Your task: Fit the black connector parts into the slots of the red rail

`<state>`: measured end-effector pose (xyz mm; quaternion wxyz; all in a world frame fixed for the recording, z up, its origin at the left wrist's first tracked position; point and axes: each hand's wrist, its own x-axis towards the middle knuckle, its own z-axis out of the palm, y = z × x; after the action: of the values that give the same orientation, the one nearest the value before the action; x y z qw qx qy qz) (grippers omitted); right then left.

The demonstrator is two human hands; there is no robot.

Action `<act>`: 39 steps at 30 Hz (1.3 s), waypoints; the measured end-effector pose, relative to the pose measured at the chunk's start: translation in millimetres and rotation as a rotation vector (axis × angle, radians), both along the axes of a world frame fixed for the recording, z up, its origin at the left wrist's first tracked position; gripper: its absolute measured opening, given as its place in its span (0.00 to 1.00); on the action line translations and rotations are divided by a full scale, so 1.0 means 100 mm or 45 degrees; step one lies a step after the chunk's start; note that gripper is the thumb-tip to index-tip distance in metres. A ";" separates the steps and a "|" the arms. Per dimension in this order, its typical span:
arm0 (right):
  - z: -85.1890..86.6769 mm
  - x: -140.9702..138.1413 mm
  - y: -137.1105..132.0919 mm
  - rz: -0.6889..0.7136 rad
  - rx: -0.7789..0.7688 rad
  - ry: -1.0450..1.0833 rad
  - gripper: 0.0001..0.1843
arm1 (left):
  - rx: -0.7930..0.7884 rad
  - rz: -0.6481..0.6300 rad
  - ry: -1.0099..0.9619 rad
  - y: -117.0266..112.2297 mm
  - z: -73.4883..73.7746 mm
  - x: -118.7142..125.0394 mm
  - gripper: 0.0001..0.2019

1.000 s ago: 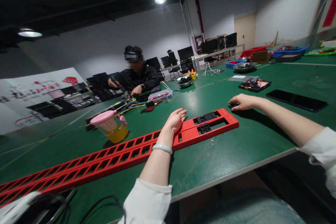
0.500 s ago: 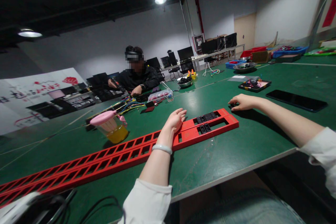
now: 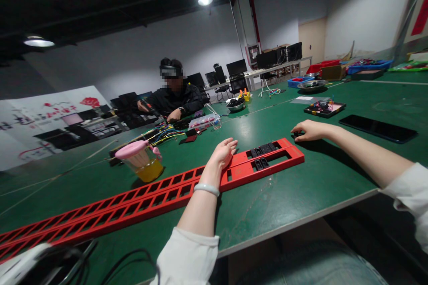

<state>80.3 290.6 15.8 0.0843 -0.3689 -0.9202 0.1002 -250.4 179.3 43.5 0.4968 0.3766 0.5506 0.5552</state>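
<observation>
A long red slotted rack (image 3: 143, 200) lies across the green table (image 3: 301, 187). My left hand (image 3: 223, 153) rests flat on the rack, fingers stretched out, empty. A few small black parts (image 3: 264, 148) sit in the slots at the rack's right end. My right hand (image 3: 306, 130) lies on the table just beyond that end, fingers curled over a small black part (image 3: 296, 134). Whether it grips the part is hard to make out.
A pink-lidded cup of yellow liquid (image 3: 142, 161) stands behind the rack. A black phone (image 3: 377, 128) and a parts tray (image 3: 324, 107) lie at the right. Across the table a person in black (image 3: 172, 95) works among coloured wires (image 3: 163, 133). Cables (image 3: 67, 262) hang at the near left edge.
</observation>
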 end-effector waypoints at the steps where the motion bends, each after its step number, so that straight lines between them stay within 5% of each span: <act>1: 0.00 0.00 0.00 -0.001 -0.001 0.003 0.27 | -0.002 -0.002 0.002 0.00 0.00 0.00 0.31; 39: -0.03 0.00 0.02 0.005 0.031 0.010 0.28 | -0.008 -0.006 -0.088 0.00 0.00 0.00 0.38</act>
<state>80.4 293.0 12.6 0.0920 -0.3657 -0.9217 0.0905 -250.1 179.0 43.9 0.5180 0.3570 0.5341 0.5648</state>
